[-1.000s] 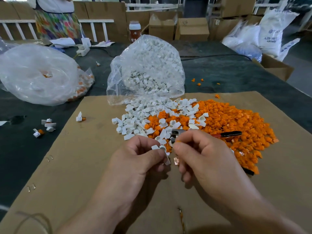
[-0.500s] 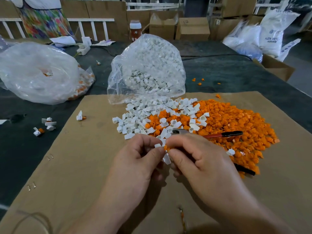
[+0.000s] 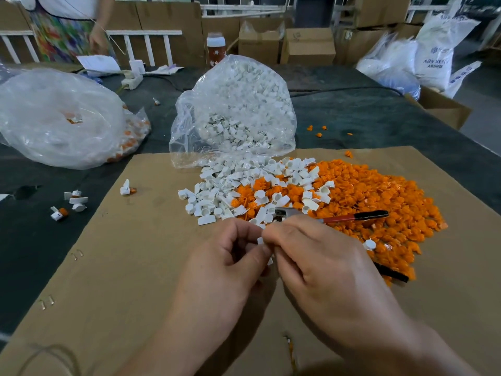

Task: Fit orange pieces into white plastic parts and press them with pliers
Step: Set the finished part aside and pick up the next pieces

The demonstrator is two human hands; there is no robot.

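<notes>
My left hand (image 3: 230,267) and my right hand (image 3: 325,270) meet at the fingertips over the cardboard sheet (image 3: 122,267). Between them they pinch a small white plastic part (image 3: 260,240); any orange piece in it is hidden by my fingers. Just beyond lies a heap of white parts (image 3: 233,185) spilling into a wide heap of orange pieces (image 3: 379,196). Pliers (image 3: 352,217) with red and black handles lie on the orange heap, jaws pointing left, right behind my right hand.
A clear bag of white parts (image 3: 238,115) stands behind the heaps. A larger clear bag (image 3: 54,123) lies at the left. A few assembled parts (image 3: 70,204) sit on the dark table at the left. A person (image 3: 67,25) stands at the far side; cardboard boxes (image 3: 306,47) behind.
My two hands have closed in on each other, and the white part is now almost covered by my fingertips. The person at the far side has shifted to the right.
</notes>
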